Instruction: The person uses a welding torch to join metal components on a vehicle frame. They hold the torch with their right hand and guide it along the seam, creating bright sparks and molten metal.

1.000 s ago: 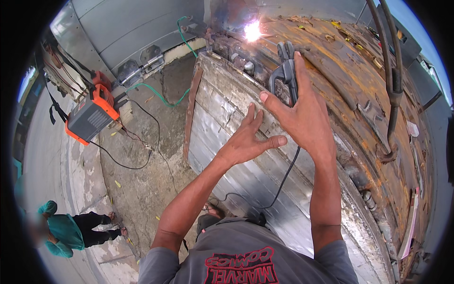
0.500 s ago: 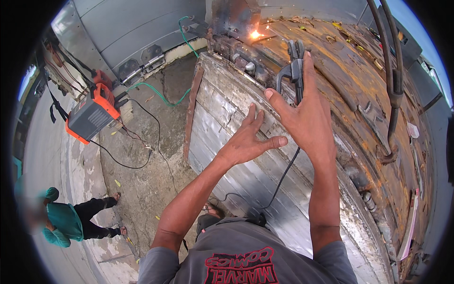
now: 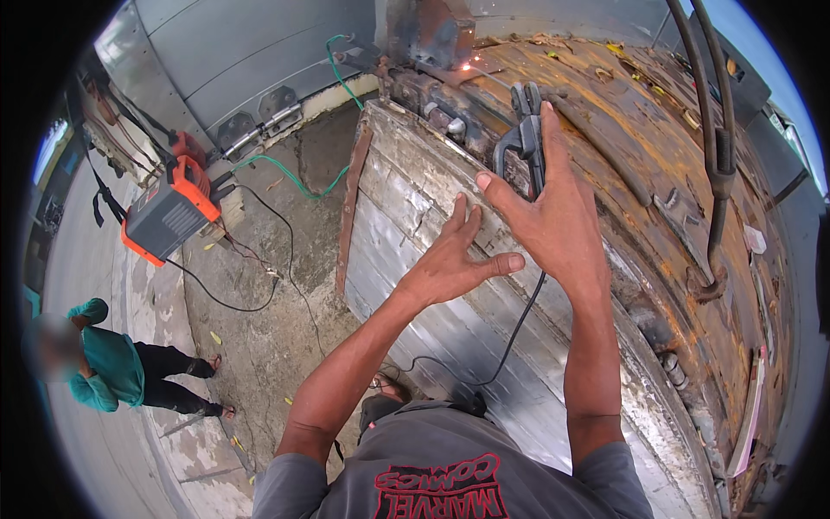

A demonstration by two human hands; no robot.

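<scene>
My right hand (image 3: pixel 558 225) grips a black electrode holder (image 3: pixel 527 138), index finger stretched along it. A thin electrode (image 3: pixel 491 78) runs from the holder toward a small orange glow (image 3: pixel 467 67) at the foot of a dark steel bracket (image 3: pixel 441 43). My left hand (image 3: pixel 454 264) rests with fingers spread on the weathered, pale metal panel (image 3: pixel 406 346), just left of my right hand. A black cable (image 3: pixel 517 324) runs down from the holder across the panel. Beyond lies a rusty plank-like surface (image 3: pixel 648 130) strewn with leaves.
An orange-and-grey welding machine (image 3: pixel 164 221) with cables sits left on cracked concrete (image 3: pixel 242 303). A person in a teal top (image 3: pixel 112 363) stands lower left beside a pavement. Grey metal panels (image 3: pixel 225 43) rise behind. Long dark bars (image 3: pixel 718 208) stand at right.
The bright white welding glare has shrunk to a small orange glow. My right hand and the holder shifted slightly. The person in teal moved a little upward in the view.
</scene>
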